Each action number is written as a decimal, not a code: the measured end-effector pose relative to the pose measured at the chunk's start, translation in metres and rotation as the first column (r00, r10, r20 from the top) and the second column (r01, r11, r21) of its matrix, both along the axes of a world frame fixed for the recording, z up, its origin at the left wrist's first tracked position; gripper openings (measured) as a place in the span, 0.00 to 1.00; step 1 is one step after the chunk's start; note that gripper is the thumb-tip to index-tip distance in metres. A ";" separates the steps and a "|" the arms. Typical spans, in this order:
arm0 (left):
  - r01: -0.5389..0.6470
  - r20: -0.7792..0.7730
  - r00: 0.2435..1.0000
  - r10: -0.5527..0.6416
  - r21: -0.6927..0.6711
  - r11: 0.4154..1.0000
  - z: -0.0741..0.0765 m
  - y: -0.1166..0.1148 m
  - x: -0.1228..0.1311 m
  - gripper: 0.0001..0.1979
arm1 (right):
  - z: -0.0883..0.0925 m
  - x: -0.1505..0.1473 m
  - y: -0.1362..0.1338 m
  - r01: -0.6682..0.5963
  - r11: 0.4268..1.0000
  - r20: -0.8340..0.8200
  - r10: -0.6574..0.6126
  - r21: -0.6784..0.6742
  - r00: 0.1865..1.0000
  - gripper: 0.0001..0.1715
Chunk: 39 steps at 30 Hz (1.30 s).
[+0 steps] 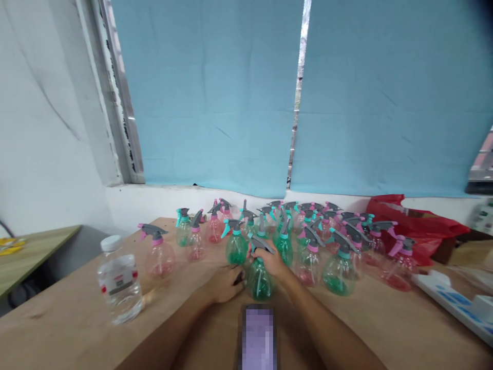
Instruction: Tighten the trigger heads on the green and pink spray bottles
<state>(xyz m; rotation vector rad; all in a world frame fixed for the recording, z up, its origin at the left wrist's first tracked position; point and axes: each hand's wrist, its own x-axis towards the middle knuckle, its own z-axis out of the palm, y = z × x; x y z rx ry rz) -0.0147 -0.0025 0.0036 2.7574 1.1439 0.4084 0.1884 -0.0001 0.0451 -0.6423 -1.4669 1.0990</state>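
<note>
A green spray bottle (259, 281) with a grey trigger head stands on the brown table (69, 318) just in front of me. My right hand (272, 262) is wrapped round its neck and head. My left hand (224, 283) rests on the table beside the bottle's left side, fingers curled, a dark bit showing at the fingertips that I cannot make out. Behind them stand several pink and green spray bottles (308, 241) in a loose crowd.
A clear water bottle (119, 282) with a white cap stands at the left. A red plastic bag (416, 226) lies at the back right, white boxes (458, 303) at the right edge. A blurred purple object (259, 336) sits near me. Blue curtains hang behind.
</note>
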 end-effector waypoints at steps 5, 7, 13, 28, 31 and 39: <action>0.001 0.012 1.000 -0.001 -0.009 1.000 -0.001 0.001 0.000 0.05 | 0.000 0.000 0.003 0.048 0.995 0.061 -0.054 0.087 0.997 0.16; -0.007 0.001 1.000 0.007 -0.009 1.000 0.000 0.000 0.000 0.05 | 0.000 0.000 0.004 0.065 0.994 0.045 -0.070 0.090 0.997 0.16; -0.017 -0.013 1.000 0.017 -0.001 1.000 0.001 0.000 0.000 0.05 | -0.002 0.000 0.005 0.069 0.993 0.068 -0.075 0.092 0.995 0.16; -0.017 -0.035 0.999 0.018 0.011 1.000 0.001 -0.001 0.001 0.05 | -0.008 0.000 0.009 0.100 0.990 0.064 -0.107 0.097 0.992 0.17; -0.018 -0.041 0.999 0.018 0.018 1.000 0.001 0.000 0.001 0.05 | -0.010 -0.001 0.010 0.108 0.988 0.074 -0.117 0.108 0.990 0.19; -0.007 -0.049 0.999 0.008 0.021 1.000 0.002 0.000 0.001 0.05 | -0.007 -0.003 0.006 0.146 0.984 0.054 -0.152 0.099 0.987 0.16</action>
